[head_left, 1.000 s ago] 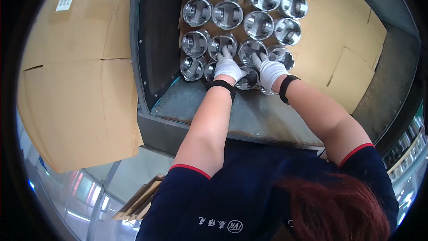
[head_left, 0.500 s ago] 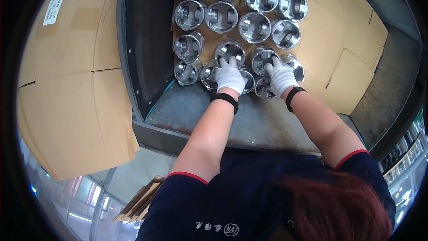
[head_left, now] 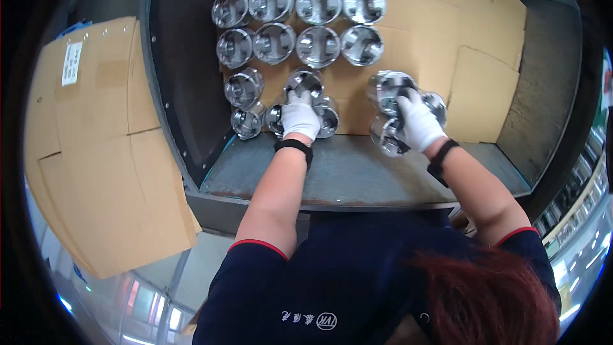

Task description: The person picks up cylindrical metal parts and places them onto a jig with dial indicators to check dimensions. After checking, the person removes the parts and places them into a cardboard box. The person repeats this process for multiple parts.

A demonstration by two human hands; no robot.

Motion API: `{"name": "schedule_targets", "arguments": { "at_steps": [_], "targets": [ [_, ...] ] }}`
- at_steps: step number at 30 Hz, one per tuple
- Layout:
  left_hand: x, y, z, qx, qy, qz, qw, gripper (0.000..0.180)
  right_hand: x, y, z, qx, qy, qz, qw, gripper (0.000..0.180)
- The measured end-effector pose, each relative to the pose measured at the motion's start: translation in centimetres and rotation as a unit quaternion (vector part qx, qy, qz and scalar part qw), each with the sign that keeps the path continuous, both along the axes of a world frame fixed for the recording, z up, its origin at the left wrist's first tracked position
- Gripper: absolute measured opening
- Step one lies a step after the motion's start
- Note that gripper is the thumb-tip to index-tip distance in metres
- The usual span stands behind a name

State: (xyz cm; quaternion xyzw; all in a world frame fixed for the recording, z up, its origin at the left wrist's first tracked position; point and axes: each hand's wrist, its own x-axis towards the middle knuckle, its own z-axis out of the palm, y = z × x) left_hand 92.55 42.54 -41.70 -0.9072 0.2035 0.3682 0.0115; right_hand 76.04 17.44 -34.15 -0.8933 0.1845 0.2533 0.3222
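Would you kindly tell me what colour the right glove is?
The right glove is white, seen best in the head view.

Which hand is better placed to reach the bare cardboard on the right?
Probably the right hand: it's nearer that cardboard, touching a metal piston in the right-hand group. The left hand is farther left, at another piston.

Metal cylinders (head_left: 363, 46) show bright, mirror-glossy rims and shiny, silvery recesses. My fingers (head_left: 293, 98) wear matt white cloth gloves (head_left: 299, 120); my wristbands (head_left: 442, 158) are dull black, their material unclear. My shirt (head_left: 357, 249) is soft, matt navy cloth. The lining sheet (head_left: 424, 22) and the carton (head_left: 102, 185) are matt brown cardboard, the carton's label (head_left: 72, 62) smooth white paper. The worktop (head_left: 319, 169) looks like dull grey metal, scuffed and brown-stained.
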Motion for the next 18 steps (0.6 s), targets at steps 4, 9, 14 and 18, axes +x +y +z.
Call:
{"name": "schedule_targets", "arguments": {
  "at_steps": [4, 9, 14, 18],
  "targets": [
    [0.1, -0.6, 1.1, -0.078, -0.024, 0.031, 0.996, 0.079, -7.3, -5.8, 8.1, -0.081, -0.129, -0.087, 0.984, 0.059],
    [-1.3, -2.6, 8.1, -0.250, 0.044, 0.047, 0.966, 0.048, -16.3, -13.2, 19.3, -0.228, -0.231, -0.217, 0.920, 0.058],
    [-5.8, -8.0, 17.3, -0.201, 0.037, 0.018, 0.979, 0.055, -28.2, -19.1, 32.0, -0.262, -0.174, -0.417, 0.852, 0.061],
    [-10.4, -14.4, 25.1, -0.089, -0.087, -0.118, 0.985, 0.064, -38.9, -24.9, 40.5, -0.225, -0.199, -0.487, 0.820, 0.069]
  ]
}}
